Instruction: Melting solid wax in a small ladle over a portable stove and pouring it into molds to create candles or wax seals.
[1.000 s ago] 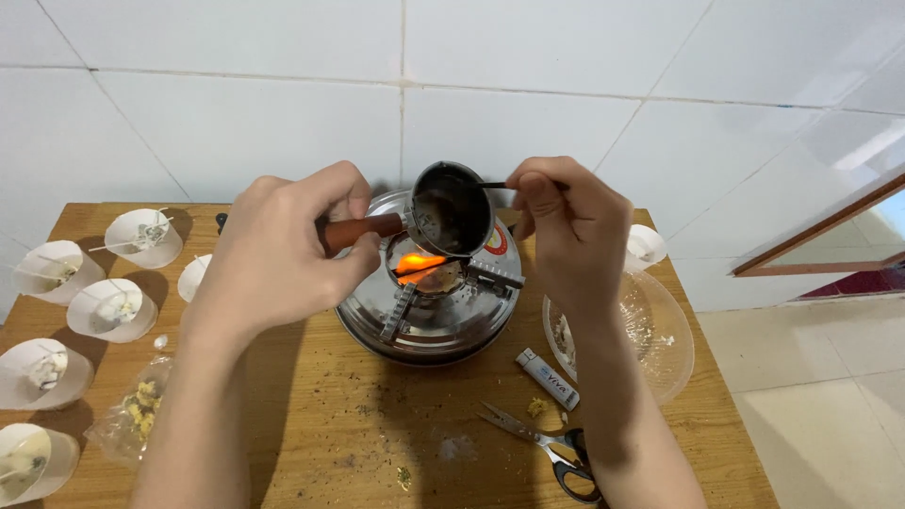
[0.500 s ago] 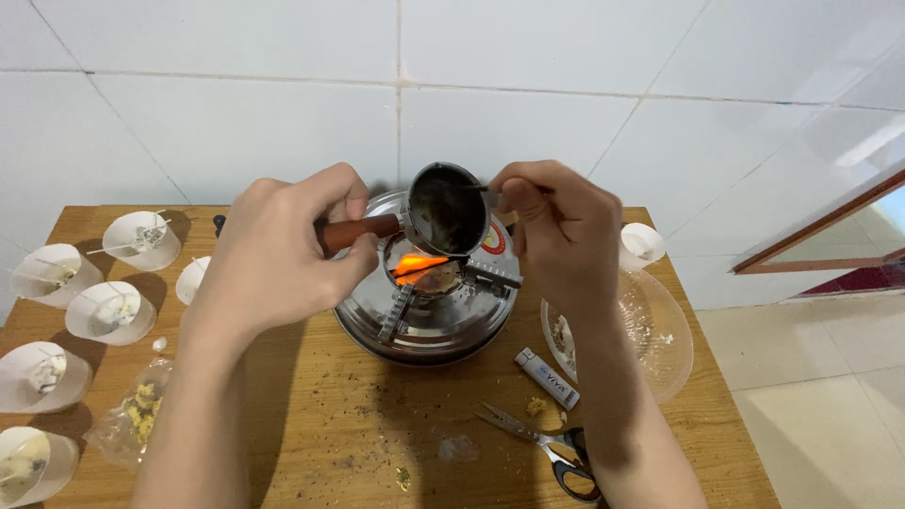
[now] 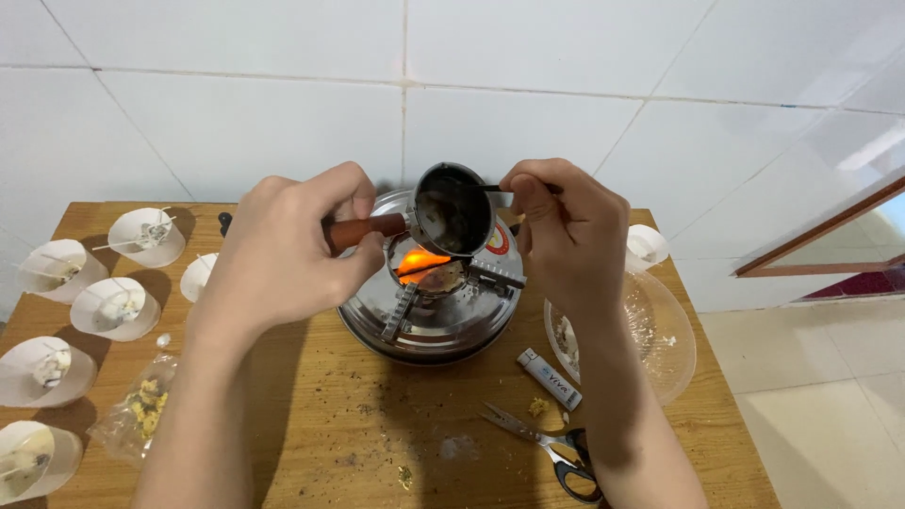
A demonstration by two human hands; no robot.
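The left hand (image 3: pixel 283 254) is closed around the reddish-brown handle of a small metal pot (image 3: pixel 454 209), holding it tilted above the glowing burner of a round steel stove (image 3: pixel 429 311). The right hand (image 3: pixel 566 236) has its fingers pinched shut on a thin metal utensil (image 3: pixel 492 189) reaching into the pot. A lighter (image 3: pixel 549 378) and scissors (image 3: pixel 547 443) lie on the wooden table (image 3: pixel 311 434), with white paper cups (image 3: pixel 146 236) at the left.

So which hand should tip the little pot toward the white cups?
Probably the left hand: it grips the small pot by its wooden handle, and the white cups lie on that side. The right hand holds only a thin utensil at the rim.
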